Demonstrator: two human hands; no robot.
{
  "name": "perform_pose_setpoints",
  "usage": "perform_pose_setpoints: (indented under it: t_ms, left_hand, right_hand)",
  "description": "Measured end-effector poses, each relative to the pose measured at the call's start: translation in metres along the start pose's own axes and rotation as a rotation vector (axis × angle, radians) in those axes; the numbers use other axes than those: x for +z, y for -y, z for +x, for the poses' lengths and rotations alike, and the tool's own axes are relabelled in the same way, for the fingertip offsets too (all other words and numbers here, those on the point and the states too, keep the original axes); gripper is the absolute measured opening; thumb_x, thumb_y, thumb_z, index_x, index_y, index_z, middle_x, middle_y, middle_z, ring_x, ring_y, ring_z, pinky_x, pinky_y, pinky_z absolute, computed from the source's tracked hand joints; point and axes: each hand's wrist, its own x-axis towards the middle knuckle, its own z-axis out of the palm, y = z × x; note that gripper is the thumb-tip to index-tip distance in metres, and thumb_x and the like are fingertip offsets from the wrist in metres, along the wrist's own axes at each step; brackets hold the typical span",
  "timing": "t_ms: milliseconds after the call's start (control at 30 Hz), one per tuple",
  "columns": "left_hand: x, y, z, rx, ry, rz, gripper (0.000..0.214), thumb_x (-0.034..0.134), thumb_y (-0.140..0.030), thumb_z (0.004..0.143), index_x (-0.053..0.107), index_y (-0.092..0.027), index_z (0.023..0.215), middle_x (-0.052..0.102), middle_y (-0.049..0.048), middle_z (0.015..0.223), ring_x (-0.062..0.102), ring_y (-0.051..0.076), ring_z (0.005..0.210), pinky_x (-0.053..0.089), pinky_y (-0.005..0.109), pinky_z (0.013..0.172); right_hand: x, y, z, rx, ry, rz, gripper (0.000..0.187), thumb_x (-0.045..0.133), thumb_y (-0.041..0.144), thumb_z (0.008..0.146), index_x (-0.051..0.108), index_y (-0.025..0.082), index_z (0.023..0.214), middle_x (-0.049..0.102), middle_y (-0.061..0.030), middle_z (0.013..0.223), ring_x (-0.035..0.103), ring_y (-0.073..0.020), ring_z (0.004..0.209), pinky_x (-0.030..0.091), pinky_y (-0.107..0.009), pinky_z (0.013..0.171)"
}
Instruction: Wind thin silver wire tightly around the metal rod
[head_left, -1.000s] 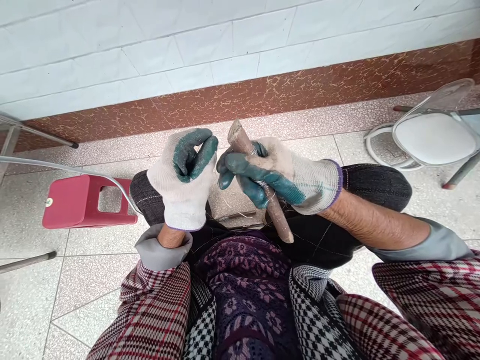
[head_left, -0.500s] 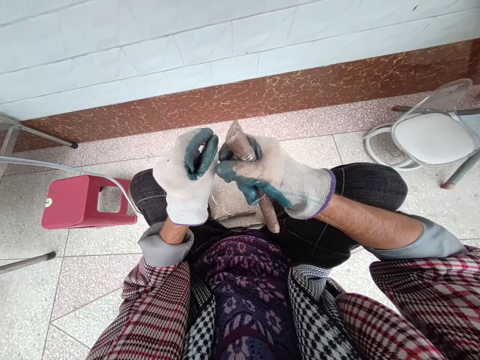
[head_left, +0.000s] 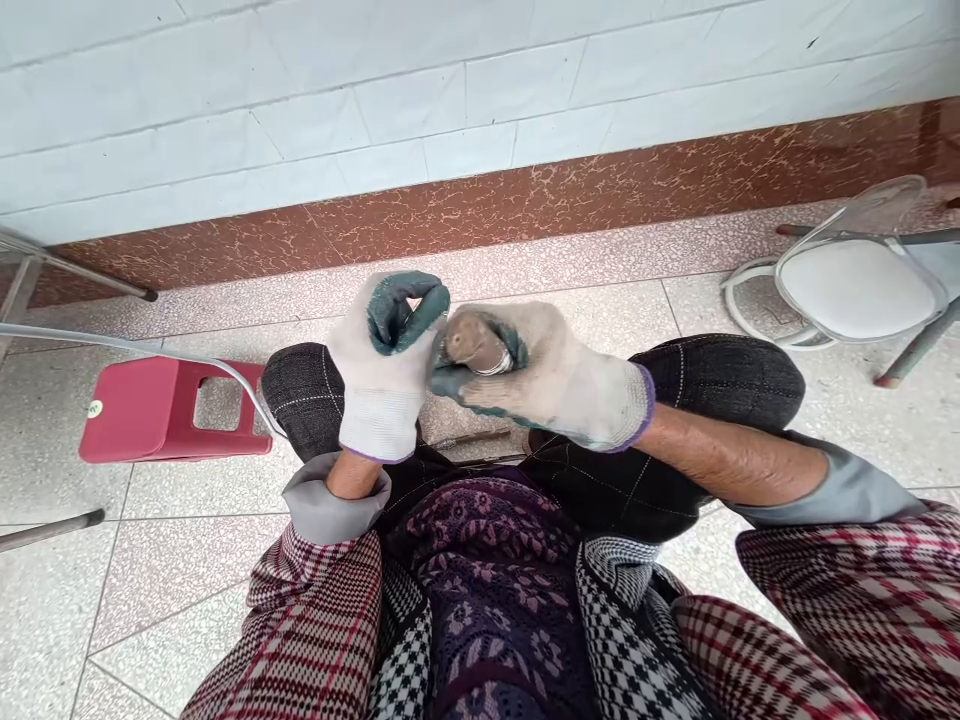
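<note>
Both my hands wear white knit gloves with green-coated fingers and palms. My right hand is wrapped round a thick, brownish wooden stick, whose blunt end points up at me. Silvery wire is wound round the stick close to my fingers; the lower part is hidden by the glove. Right beside it, my left hand is closed with thumb and fingertips pinched together, leaving a small gap inside the curl. Whatever is in that pinch is too small to make out.
A red plastic stool lies left of my knee, with a grey hose passing over it. At right stands a chair with a white seat. A thin rod lies low between my knees. The tiled wall is ahead.
The stick has tipped from slanting across my right hand to pointing its end at me. Both hands have lowered slightly, the left shifting right, the two remaining close together.
</note>
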Motion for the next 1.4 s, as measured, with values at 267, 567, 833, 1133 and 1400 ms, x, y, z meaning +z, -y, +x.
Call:
perform_pose_setpoints:
  t_ms: [267,567,833,1133,1400]
  left_hand:
    - [-0.003,0.018,0.014,-0.228,0.008,-0.272,0.022,0.083,-0.036,0.070,0.065,-0.028,0.078,0.070,-0.0019,0.074,0.042,0.008,0.038,0.030,0.028,0.033]
    - [0.000,0.009,-0.003,-0.062,-0.035,-0.141,0.020,0.093,-0.036,0.087,0.076,-0.026,0.090,0.074,-0.0025,0.080,0.055,0.011,0.049,0.043,0.031,0.046]
    - [0.001,-0.008,-0.012,-0.007,-0.025,-0.124,0.015,0.092,-0.018,0.083,0.080,-0.025,0.089,0.073,-0.0022,0.077,0.061,0.014,0.060,0.049,0.029,0.051]
    - [-0.007,-0.031,-0.008,-0.423,-0.034,-0.519,0.025,0.086,-0.026,0.078,0.063,-0.025,0.086,0.054,-0.0060,0.072,0.041,0.006,0.050,0.035,0.019,0.042]
    - [-0.003,-0.032,-0.010,-0.420,-0.053,-0.513,0.030,0.091,-0.027,0.075,0.062,-0.024,0.082,0.049,-0.0078,0.066,0.042,0.007,0.047,0.034,0.019,0.039]
  right_hand:
    - [-0.005,0.012,0.000,0.186,-0.142,0.267,0.037,0.092,0.043,0.087,0.064,0.023,0.074,0.065,0.0005,0.061,0.057,-0.0152,0.050,0.046,-0.025,0.044]
    - [-0.010,0.011,-0.002,0.017,-0.155,0.582,0.026,0.096,0.028,0.088,0.071,0.025,0.082,0.070,0.0008,0.069,0.056,-0.0151,0.044,0.044,-0.028,0.037]
    - [-0.012,0.017,0.005,0.035,-0.180,0.568,0.046,0.097,0.057,0.086,0.060,0.032,0.077,0.054,0.0014,0.057,0.049,-0.0196,0.041,0.045,-0.035,0.036]
    - [-0.010,0.005,0.004,0.070,-0.099,0.495,0.039,0.099,0.040,0.083,0.065,0.023,0.077,0.062,-0.0004,0.070,0.056,-0.0147,0.056,0.046,-0.024,0.043]
    - [-0.013,0.007,0.009,-0.010,-0.085,0.615,0.032,0.095,0.033,0.092,0.068,0.024,0.078,0.069,0.0003,0.068,0.055,-0.0132,0.044,0.046,-0.025,0.038]
